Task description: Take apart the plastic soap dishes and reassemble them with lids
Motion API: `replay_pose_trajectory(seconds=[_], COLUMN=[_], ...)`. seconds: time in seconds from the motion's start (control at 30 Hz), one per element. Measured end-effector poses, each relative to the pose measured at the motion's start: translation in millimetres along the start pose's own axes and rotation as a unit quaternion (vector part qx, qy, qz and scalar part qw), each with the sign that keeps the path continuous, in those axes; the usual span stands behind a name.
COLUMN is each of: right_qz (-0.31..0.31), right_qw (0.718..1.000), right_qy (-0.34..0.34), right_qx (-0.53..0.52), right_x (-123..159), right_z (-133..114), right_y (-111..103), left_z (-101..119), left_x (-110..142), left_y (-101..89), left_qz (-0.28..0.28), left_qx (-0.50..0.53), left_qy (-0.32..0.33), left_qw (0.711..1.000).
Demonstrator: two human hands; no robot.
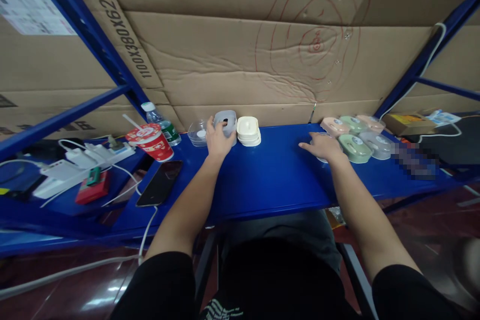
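Observation:
At the back left of the blue table, my left hand (220, 140) has its fingers and thumb around a grey rounded-square container (226, 116), partly covering it. Clear plastic lids (196, 132) lie just left of it. Touching on the right is a stack of cream rounded-square pieces (248, 130). My right hand (325, 146) rests over a container whose pale edge shows beneath, mostly hidden; the thumb stretches left, apart from the fingers. Beside it sit several clear-lidded containers: green (354, 148), grey (376, 144) and pink (333, 125).
To the left stand a red paper cup (152, 141) with a straw and a water bottle (165, 125). A black phone (160, 183) lies nearer, beside a power strip (80, 165) with cables. Blue posts and a cardboard wall (225, 60) enclose the back.

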State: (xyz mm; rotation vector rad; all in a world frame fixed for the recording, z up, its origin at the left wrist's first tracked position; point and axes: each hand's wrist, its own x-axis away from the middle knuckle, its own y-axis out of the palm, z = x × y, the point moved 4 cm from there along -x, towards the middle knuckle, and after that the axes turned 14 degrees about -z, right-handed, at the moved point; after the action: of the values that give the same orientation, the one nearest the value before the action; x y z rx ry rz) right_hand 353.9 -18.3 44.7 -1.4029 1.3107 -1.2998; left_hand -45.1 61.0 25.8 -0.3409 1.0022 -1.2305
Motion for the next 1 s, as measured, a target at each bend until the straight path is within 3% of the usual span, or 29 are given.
replay_pose_trajectory(seconds=[0.13, 0.33, 0.53, 0.67, 0.8, 0.9, 1.0], right_qz=[0.006, -0.047, 0.006, 0.060, 0.167, 0.136, 0.084], right_qw=[0.991, 0.996, 0.981, 0.948, 0.882, 0.838, 0.831], right_qy=[-0.132, -0.069, -0.183, -0.237, -0.237, -0.219, -0.202], right_qx=[-0.005, 0.018, -0.067, -0.204, -0.370, -0.481, -0.511], right_x=[-20.2, -51.0, -55.4, -47.9, -33.5, -28.1, -26.8], right_z=[-32.8, -44.9, -49.3, -51.7, -55.9, -62.3, -68.4], right_y=[3.7, 9.7, 26.9, 24.3, 10.4, 10.0, 12.6], left_z=[-0.8, -2.9, 8.8, 29.5, 61.2, 86.9, 101.9], left_x=[0.7, 0.0, 5.2, 15.0, 30.9, 46.1, 56.5], left_y=[0.1, 2.0, 0.8, 4.2, 10.8, 18.0, 21.8], left_qz=[0.000, 0.020, 0.046, 0.030, -0.012, -0.083, -0.117], left_qx=[-0.009, -0.023, -0.040, -0.057, -0.079, -0.083, -0.084], left_qy=[0.003, 0.005, 0.043, 0.114, 0.230, 0.345, 0.404], left_qw=[1.000, 1.000, 0.997, 0.991, 0.970, 0.931, 0.903])
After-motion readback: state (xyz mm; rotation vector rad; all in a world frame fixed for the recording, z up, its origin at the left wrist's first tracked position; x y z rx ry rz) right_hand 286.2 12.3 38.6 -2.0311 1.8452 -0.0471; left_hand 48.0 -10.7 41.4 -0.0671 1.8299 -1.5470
